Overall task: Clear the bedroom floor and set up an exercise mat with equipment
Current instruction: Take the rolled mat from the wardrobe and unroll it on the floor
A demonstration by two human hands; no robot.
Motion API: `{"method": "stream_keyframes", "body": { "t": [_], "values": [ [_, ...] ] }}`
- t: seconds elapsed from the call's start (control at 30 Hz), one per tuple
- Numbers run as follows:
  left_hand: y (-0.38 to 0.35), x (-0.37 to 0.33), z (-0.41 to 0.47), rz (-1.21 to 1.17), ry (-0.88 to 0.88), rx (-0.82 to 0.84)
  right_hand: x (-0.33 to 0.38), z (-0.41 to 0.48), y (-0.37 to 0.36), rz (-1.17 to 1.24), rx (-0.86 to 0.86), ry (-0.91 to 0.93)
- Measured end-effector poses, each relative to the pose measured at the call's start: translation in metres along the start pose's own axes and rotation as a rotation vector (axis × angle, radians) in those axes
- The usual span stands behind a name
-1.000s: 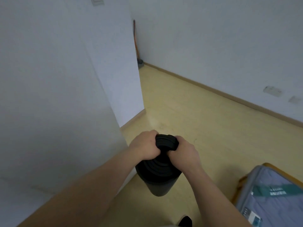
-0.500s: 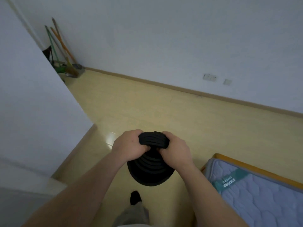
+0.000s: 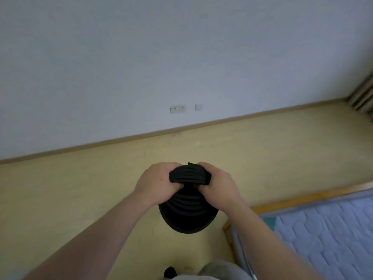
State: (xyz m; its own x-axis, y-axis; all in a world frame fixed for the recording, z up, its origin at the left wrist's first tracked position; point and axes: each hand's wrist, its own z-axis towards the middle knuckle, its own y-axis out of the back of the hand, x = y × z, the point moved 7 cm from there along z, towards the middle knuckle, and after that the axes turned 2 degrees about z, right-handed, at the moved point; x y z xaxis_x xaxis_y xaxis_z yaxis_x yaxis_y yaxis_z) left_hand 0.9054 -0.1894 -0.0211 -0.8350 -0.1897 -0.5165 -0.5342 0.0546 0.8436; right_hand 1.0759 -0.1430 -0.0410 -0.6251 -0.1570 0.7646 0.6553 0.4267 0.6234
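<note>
- The rolled black exercise mat point(image 3: 187, 215) is held upright above the floor point(image 3: 80, 188), seen end-on from above, so that its spiral layers are visible.
- The mat is located in the middle of the view, in front of the person's body and just left of the bed corner point(image 3: 227, 226).
- The upper end of the roll is pinched between 2 hands, with a folded stack of layers squeezed flat between them.
- The left hand point(image 3: 156, 183) is clenched on the left side of that top end, fingers curled inward over the edge.
- The right hand point(image 3: 219, 184) is clenched on the right side of the same end, thumb tucked toward the roll.
- Both bare forearms are extended forward from the lower corners of the view.
- A wooden bed frame with a quilted pale-blue mattress point(image 3: 327, 235) is seen at the lower right.
- A pale wall point(image 3: 181, 57) with a wooden skirting board point(image 3: 141, 136) is seen beyond the yellowish floor.
- 2 sockets point(image 3: 178, 109) and 1 switch plate point(image 3: 198, 107) are set low on the wall.
- A curtain point(image 3: 363, 96) is visible at the far right edge.
- A dark shoe point(image 3: 170, 272) and grey trouser leg point(image 3: 220, 271) are seen at the bottom edge.
</note>
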Motion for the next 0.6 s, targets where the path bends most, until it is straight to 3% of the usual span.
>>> {"method": "stream_keyframes", "body": {
  "t": [0.27,0.6],
  "values": [
    [-0.026,-0.072,0.199,0.025,-0.229,0.150,-0.072,0.122,0.090,0.120,-0.243,-0.172],
    [-0.071,-0.201,0.460,0.032,-0.268,0.314,-0.176,0.311,0.256,0.153,-0.305,-0.299]
  ]
}}
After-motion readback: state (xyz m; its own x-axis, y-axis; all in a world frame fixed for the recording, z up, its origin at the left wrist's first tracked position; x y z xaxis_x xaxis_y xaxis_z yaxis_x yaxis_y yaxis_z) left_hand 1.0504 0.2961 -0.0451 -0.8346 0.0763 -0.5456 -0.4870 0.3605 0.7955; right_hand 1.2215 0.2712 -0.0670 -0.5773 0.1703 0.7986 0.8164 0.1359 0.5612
